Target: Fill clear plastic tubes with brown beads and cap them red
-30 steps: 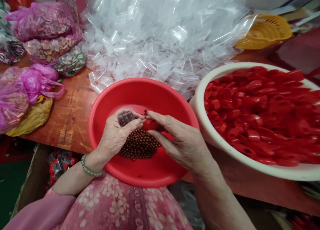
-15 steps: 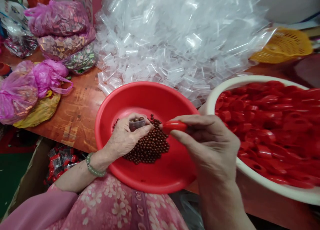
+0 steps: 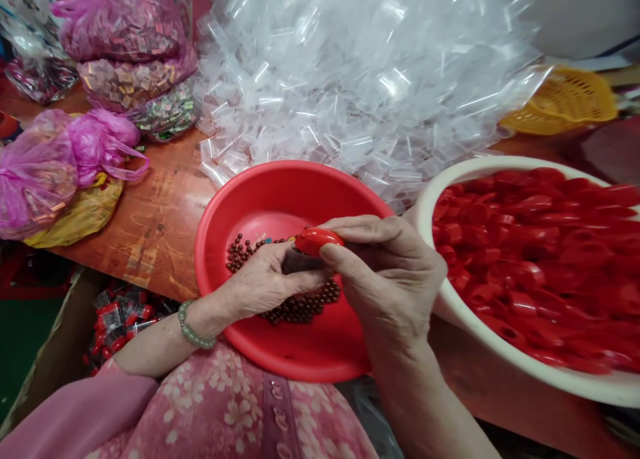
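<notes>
A red plastic basin (image 3: 260,186) sits at the table's near edge with a heap of small dark brown beads (image 3: 300,306) in it. My left hand (image 3: 260,282) is closed over the beads, gripping a small clear container that its fingers mostly hide. My right hand (image 3: 390,272) pinches a red cap (image 3: 317,239) between thumb and forefinger, held right against the top of what my left hand holds. A green bead bracelet (image 3: 193,329) is on my left wrist.
A large white basin (image 3: 500,362) full of red caps stands at the right. A big heap of small clear containers (image 3: 350,79) lies behind the red basin. Pink bags (image 3: 75,146) of wrapped pieces lie at left, a yellow basket (image 3: 565,102) at back right.
My right hand brought the red cap leftward onto the container in my left hand. My left hand lowered and turned, so the bead-filled container is now mostly covered by fingers.
</notes>
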The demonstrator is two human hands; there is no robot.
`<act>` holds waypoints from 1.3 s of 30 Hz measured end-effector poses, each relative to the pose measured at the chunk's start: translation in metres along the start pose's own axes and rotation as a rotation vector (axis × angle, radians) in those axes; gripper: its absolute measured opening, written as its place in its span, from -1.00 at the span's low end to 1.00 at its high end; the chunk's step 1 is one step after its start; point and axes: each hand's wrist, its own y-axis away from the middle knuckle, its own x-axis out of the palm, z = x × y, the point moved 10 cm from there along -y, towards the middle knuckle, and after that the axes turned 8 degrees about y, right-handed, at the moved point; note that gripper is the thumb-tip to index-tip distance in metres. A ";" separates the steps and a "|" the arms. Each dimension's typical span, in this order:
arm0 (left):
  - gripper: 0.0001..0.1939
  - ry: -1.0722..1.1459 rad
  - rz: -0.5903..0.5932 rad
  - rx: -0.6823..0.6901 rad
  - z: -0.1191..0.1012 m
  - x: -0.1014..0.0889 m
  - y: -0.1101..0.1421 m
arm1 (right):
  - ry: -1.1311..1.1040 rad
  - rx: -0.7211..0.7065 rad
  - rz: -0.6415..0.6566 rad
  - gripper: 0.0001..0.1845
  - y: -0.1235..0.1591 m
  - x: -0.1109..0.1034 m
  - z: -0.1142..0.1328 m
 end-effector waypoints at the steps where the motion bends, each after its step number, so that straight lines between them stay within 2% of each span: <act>1: -0.62 0.001 0.000 0.002 0.000 -0.001 0.000 | 0.003 -0.007 0.000 -0.82 0.000 -0.001 -0.001; 5: -0.62 -0.052 -0.010 0.028 -0.002 -0.005 0.000 | 0.053 -0.018 0.011 -0.81 -0.002 -0.005 -0.003; 10: -0.61 -0.134 0.049 0.061 -0.002 -0.002 -0.001 | 0.149 -0.014 0.024 -0.83 0.001 -0.006 -0.005; 14: -0.62 -0.225 0.090 0.008 0.004 0.000 -0.001 | 0.182 -0.053 -0.023 -0.81 0.005 -0.010 -0.004; 18: -0.62 -0.265 0.142 -0.046 0.007 0.005 0.001 | 0.108 0.000 0.000 -0.83 0.006 -0.008 -0.012; 24: -0.61 -0.259 0.110 -0.029 0.003 0.002 -0.002 | 0.054 -0.038 -0.052 -0.79 0.009 -0.012 -0.007; 30: -0.59 -0.248 0.142 -0.033 0.004 0.000 -0.003 | 0.115 -0.027 0.033 -0.72 0.006 -0.009 -0.006; 34: -0.58 -0.251 0.168 -0.038 0.004 0.002 -0.003 | 0.233 -0.105 0.161 -0.66 0.001 -0.003 0.001; 39: -0.59 -0.226 0.166 -0.095 0.009 0.001 -0.002 | 0.290 -0.095 0.266 -0.67 0.000 0.000 0.000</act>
